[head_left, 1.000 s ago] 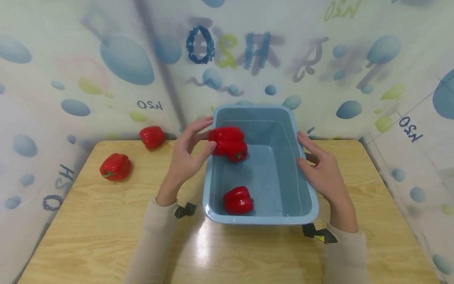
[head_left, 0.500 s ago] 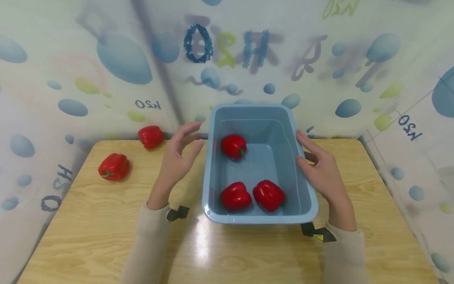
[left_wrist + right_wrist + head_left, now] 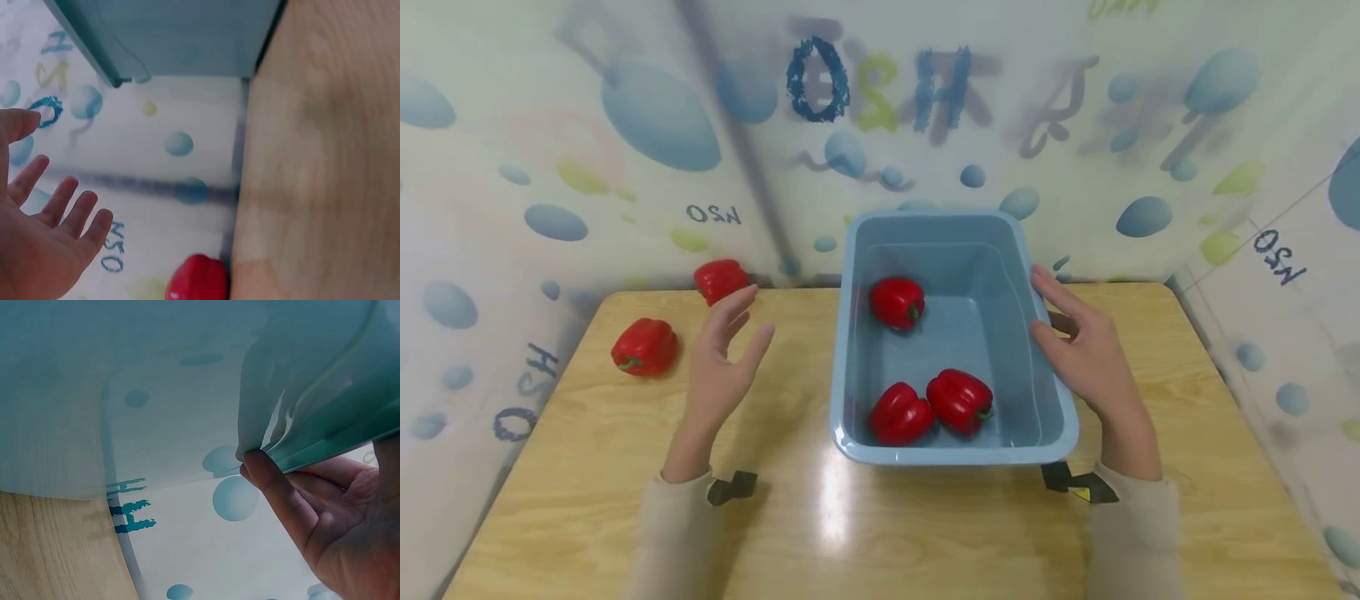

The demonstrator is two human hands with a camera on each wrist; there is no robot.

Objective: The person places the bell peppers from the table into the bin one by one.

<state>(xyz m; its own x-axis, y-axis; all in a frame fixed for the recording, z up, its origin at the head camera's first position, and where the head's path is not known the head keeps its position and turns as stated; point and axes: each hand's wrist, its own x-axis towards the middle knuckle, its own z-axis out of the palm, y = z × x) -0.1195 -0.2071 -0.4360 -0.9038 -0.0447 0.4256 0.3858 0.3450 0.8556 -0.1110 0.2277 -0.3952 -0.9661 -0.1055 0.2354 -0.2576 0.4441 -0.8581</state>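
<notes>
A light blue plastic basin (image 3: pixel 955 456) stands on the table, with three red bell peppers inside. One bell pepper (image 3: pixel 897 302) lies toward its back left; the second (image 3: pixel 902 414) and third (image 3: pixel 960 402) lie side by side at the front. My right hand (image 3: pixel 1090 350) holds the basin's right rim, thumb and index finger at the edge. My left hand (image 3: pixel 718 375) hovers left of the basin, fingers spread and holding nothing. Near it are two more bell peppers, one (image 3: pixel 721 280) at the table's back edge, partly behind the fingertips, and one (image 3: pixel 646 347) farther left.
The wooden table (image 3: pixel 865 533) ends at the back against a printed wall covering (image 3: pixel 925 167) with blue and green spots. Similar covering stands at both sides. Black straps show at both sleeve cuffs.
The left hand let go of a bell pepper inside the basin, then drew back left toward the peppers on the table. One pepper rolled to the basin's front. The right hand stays on the rim.
</notes>
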